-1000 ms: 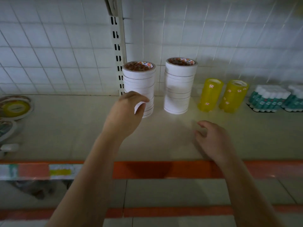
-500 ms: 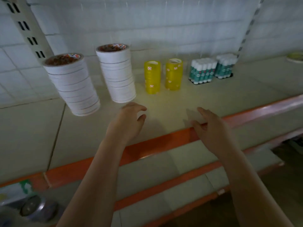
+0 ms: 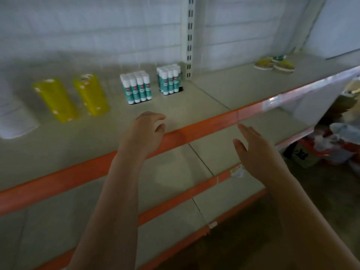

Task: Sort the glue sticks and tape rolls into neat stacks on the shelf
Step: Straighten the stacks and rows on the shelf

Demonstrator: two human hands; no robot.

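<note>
Two blocks of teal glue sticks with white caps stand on the shelf (image 3: 194, 106): one block (image 3: 136, 88) and another (image 3: 169, 78) further back beside the upright. Two yellow tape stacks (image 3: 56, 100) (image 3: 91, 94) stand to their left, and a white tape stack (image 3: 13, 121) is cut off at the left edge. A few loose tape rolls (image 3: 274, 64) lie far right on the shelf. My left hand (image 3: 146, 129) hovers over the shelf's orange front edge, fingers loosely curled, holding nothing. My right hand (image 3: 253, 151) is out in front of the shelf, fingers straight, empty.
A slotted white upright (image 3: 189, 36) divides the tiled back wall. Lower shelves with orange edges (image 3: 175, 199) step out below. Bags and a box (image 3: 327, 149) sit on the floor at the right.
The view has swung right: the white tape stacks slid to the left edge and the loose rolls at far right came into sight. Both hands moved right along the shelf front, still empty.
</note>
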